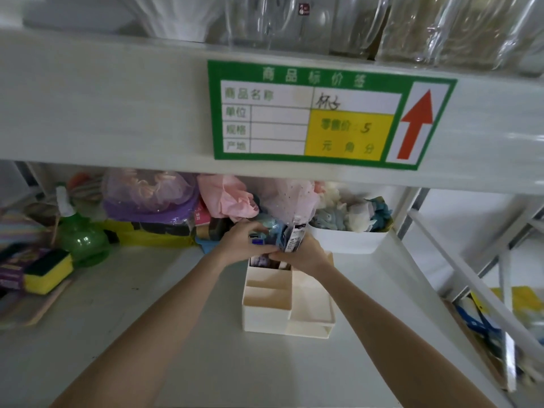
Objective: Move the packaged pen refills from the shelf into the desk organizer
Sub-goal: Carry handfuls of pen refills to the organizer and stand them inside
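Note:
A cream desk organizer [282,313] with several compartments stands on the white shelf [176,334]. Both hands meet over its tall back compartment. My left hand [244,241] and my right hand [306,254] together grip a bundle of packaged pen refills [294,235], which stands upright with its lower end in that compartment. The packs are clear with blue and white printing. More packs show inside the compartment, partly hidden by my hands. The front compartments look bare.
A white bin of plush items [350,231] sits just right of the hands. Pink and purple bagged goods [153,198] fill the back. A green spray bottle [79,234] and a yellow sponge [47,275] lie at left. An upper shelf edge with a price tag [323,113] hangs overhead.

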